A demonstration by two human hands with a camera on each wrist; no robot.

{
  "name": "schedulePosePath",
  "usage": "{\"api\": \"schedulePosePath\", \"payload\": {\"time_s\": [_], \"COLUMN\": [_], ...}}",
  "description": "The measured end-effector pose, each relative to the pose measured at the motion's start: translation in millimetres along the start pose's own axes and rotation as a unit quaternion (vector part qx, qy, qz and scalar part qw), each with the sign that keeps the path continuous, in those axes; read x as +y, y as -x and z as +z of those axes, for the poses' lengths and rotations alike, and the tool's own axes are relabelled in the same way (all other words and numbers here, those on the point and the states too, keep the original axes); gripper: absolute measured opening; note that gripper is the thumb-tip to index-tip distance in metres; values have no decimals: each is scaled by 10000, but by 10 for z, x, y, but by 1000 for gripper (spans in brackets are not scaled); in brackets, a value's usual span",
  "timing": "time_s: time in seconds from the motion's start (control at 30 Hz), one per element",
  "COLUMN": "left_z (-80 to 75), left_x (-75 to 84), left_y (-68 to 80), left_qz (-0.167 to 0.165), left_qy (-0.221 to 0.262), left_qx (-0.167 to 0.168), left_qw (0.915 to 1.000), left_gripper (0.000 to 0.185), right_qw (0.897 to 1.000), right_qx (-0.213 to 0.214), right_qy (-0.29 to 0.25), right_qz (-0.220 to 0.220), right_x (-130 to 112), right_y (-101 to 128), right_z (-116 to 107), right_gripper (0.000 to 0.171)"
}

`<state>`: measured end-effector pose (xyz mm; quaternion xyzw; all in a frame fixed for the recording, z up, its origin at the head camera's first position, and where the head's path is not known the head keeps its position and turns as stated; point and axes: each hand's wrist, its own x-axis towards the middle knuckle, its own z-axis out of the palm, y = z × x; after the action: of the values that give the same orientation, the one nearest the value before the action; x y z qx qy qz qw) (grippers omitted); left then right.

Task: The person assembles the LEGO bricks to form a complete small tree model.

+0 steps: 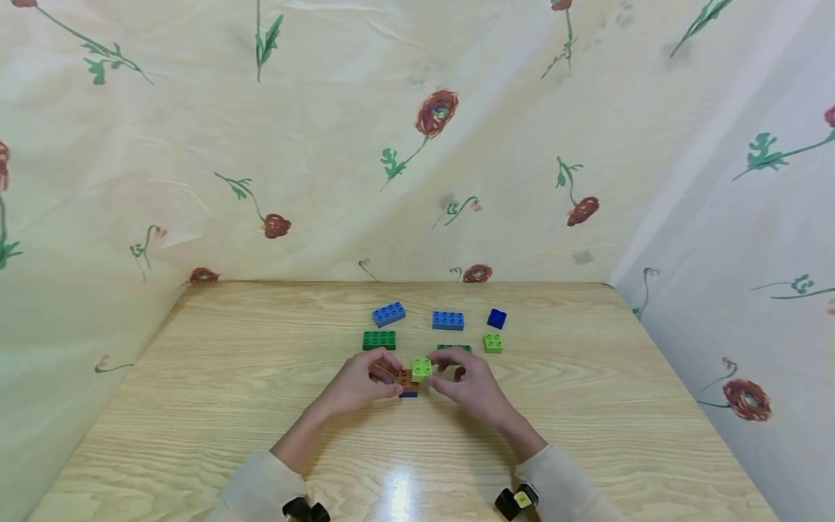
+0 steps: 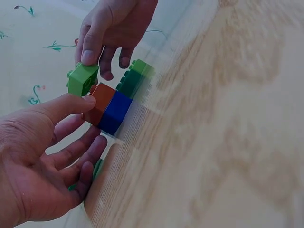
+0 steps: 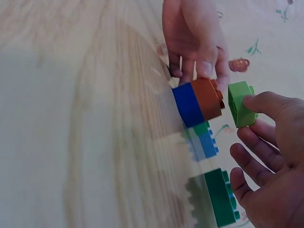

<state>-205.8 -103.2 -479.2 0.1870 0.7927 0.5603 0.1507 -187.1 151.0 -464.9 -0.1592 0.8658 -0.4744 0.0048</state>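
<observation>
A stack of two bricks stands on the table, an orange-brown brick (image 1: pixel 405 378) (image 3: pixel 207 99) on top of a dark blue brick (image 1: pixel 409 395) (image 2: pixel 117 114). My left hand (image 1: pixel 365 380) (image 2: pixel 42 161) grips the orange-brown brick between thumb and fingers from the left. Between the thumb and fingers of my right hand (image 1: pixel 472 384) (image 3: pixel 280 152) is a lime green brick (image 1: pixel 421 367) (image 3: pixel 241 105), studs up. It is held just above the orange-brown brick, and the right wrist view shows a small gap between them.
Behind the hands lie two blue bricks (image 1: pixel 389 314) (image 1: pixel 448 320), a dark green brick (image 1: pixel 379 340) and another dark green brick (image 1: pixel 454 347) partly hidden by the right hand. To the right sit a small dark blue brick (image 1: pixel 496 318) and a lime green brick (image 1: pixel 493 344). Flowered cloth (image 1: pixel 326 145) hangs behind the wooden table (image 1: pixel 228 348).
</observation>
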Motion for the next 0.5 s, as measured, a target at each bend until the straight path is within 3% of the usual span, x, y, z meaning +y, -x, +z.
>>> {"api": "schedulePosePath", "payload": {"time_s": [0.5], "left_z": [-20], "left_x": [-8], "left_y": [-6], "left_qz": [69], "left_qy": [-124], "left_qx": [-57], "left_qw": [9999], "left_gripper": [29], "right_qw": [9996], "right_qx": [-73], "right_qy": [103], "right_qz": [-242], "right_x": [-75], "right_y": [-34], "right_z": [157], "right_gripper": [30]}}
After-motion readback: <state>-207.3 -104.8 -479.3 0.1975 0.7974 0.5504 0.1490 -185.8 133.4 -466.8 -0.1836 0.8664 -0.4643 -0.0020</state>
